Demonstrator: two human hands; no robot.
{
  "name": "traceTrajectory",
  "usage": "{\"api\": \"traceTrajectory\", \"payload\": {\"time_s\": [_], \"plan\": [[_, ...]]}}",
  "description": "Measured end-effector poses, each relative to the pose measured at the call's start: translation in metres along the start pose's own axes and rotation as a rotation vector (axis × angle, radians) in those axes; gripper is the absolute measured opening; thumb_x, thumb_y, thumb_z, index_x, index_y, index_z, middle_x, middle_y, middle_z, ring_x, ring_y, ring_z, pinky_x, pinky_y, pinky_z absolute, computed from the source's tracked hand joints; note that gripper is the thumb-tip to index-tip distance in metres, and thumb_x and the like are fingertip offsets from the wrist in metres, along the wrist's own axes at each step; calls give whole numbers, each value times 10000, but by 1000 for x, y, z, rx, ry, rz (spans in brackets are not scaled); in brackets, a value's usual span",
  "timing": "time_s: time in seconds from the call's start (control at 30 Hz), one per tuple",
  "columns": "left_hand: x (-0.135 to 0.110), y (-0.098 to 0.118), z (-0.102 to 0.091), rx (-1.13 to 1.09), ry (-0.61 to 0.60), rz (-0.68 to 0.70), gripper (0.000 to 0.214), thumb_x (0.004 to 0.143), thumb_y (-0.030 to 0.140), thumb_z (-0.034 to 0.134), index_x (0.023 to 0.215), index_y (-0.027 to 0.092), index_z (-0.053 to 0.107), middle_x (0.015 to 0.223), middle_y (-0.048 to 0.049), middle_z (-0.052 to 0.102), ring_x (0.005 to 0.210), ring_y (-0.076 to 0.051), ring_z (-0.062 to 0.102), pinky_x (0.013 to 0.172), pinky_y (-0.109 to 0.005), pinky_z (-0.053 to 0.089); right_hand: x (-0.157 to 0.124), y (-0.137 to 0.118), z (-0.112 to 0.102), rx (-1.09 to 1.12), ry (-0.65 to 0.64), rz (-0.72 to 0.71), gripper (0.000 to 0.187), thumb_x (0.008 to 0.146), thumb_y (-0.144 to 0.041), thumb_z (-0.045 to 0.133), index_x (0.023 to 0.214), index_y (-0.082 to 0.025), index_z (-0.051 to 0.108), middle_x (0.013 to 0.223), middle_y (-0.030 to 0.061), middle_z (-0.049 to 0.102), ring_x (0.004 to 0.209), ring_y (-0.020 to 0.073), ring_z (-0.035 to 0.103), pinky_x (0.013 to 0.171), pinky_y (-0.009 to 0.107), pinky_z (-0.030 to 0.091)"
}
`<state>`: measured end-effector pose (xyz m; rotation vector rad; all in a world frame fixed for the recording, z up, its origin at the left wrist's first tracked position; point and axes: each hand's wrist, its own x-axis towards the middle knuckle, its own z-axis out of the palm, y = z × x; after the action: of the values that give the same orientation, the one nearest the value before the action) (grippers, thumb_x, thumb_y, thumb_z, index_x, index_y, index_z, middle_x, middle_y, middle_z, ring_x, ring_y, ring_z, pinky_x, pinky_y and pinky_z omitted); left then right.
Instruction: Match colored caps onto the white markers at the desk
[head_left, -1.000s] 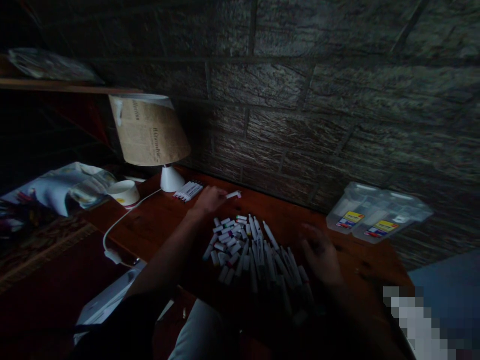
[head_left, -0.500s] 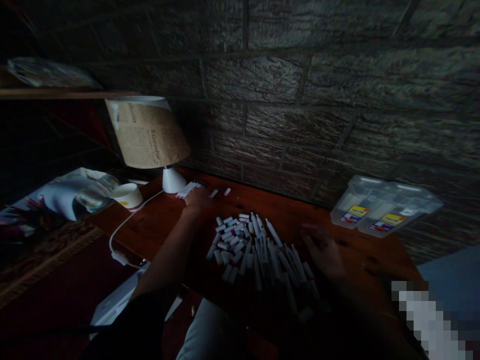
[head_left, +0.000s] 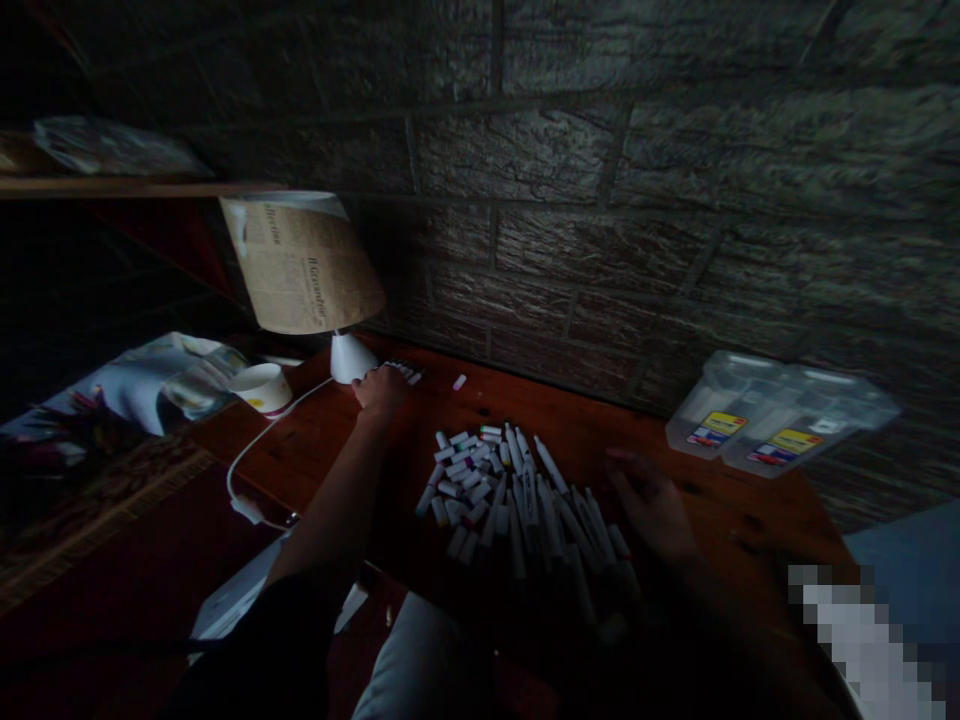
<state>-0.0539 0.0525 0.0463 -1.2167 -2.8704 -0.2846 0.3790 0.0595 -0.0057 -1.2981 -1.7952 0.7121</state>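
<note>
A heap of white markers (head_left: 517, 495) with coloured caps lies in the middle of the reddish wooden desk (head_left: 337, 440). My left hand (head_left: 381, 386) reaches far to a small row of markers (head_left: 409, 372) by the lamp's foot and rests on it. Its fingers bend down behind the back of the hand, so I cannot see what they do. One short loose marker piece (head_left: 459, 382) lies just right of that row. My right hand (head_left: 651, 500) lies at the right edge of the heap, fingers spread and holding nothing.
A table lamp (head_left: 304, 265) with a newsprint shade stands at the back left, its white cable (head_left: 251, 455) running over the desk edge. A paper cup (head_left: 262, 387) sits left of it. Two clear plastic cases (head_left: 780, 415) lean on the brick wall at the right.
My left hand held a marker a second ago, set it down, then slid left onto the row by the lamp. The marker beside the row is gone from its spot. My right hand stayed put.
</note>
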Motion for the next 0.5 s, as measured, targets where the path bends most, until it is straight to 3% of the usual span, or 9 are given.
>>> {"api": "traceTrajectory", "payload": {"time_s": [0.5], "plan": [[4,-3,7,9,46,19,377,861,405,552,1154,234,717,1216,-147,679,1156,-329,586,953,-446,414,-2,-3,-2,23,-22,34,439,829,-534,568,1079,-199,702,1033,102,742,814,244,707,716,376,556]]}}
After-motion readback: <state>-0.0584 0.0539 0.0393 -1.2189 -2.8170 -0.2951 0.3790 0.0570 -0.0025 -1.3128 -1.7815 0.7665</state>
